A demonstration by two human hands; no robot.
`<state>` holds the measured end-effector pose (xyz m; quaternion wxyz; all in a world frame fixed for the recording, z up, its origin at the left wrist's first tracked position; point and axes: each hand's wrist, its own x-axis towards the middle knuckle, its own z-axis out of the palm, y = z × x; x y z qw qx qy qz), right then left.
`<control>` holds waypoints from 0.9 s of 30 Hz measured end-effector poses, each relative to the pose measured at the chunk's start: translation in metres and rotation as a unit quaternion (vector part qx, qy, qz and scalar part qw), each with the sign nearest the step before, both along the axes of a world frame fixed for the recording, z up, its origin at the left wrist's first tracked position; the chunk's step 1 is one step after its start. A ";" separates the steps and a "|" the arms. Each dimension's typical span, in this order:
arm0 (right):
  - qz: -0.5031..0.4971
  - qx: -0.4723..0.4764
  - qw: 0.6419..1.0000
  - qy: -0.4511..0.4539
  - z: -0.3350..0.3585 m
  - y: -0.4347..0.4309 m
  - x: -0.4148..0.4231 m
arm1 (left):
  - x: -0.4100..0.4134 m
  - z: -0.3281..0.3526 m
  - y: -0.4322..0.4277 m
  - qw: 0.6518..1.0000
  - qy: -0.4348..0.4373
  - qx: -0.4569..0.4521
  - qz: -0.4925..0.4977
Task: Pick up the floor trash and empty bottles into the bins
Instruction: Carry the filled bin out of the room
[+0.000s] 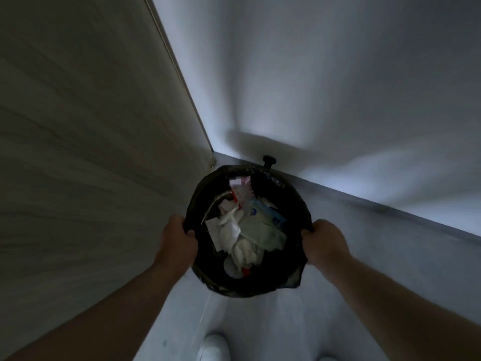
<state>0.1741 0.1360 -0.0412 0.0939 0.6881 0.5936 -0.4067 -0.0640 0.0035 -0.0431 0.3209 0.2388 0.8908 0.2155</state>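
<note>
A round black bin (283, 183) lined with a black bag stands on the floor in a room corner, seen from above. It holds crumpled white tissues (234, 230), a pale green wrapper (263, 230) and a red-and-white packet (240, 188). My left hand (178, 243) grips the bag's rim on the left side. On the right side, my right hand (324, 242) grips the rim the same way. Both forearms reach in from the bottom of the view.
A wood-grain panel or door (91, 126) fills the left side. A white wall (338, 87) with a grey baseboard (390, 212) runs behind the bin. A black doorstop knob (269, 160) sticks up behind the bin. White shoes (214, 347) show on the grey floor below.
</note>
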 end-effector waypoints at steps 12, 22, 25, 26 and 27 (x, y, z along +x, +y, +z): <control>-0.068 -0.006 0.997 0.039 -0.035 0.030 -0.031 | -0.027 -0.024 0.032 1.000 -0.029 0.009 0.007; -0.010 -0.001 1.000 -0.022 0.033 0.026 -0.045 | -0.029 0.027 0.045 0.997 -0.069 -0.035 0.021; 0.009 0.019 0.999 0.049 0.094 0.024 -0.055 | -0.020 0.088 0.050 0.995 -0.091 0.023 0.046; 0.026 0.023 0.996 0.082 0.120 0.021 -0.059 | -0.017 0.113 0.048 0.990 -0.119 0.041 0.061; 0.048 0.033 0.993 0.106 0.148 0.018 -0.062 | -0.012 0.140 0.046 0.980 -0.165 0.066 0.092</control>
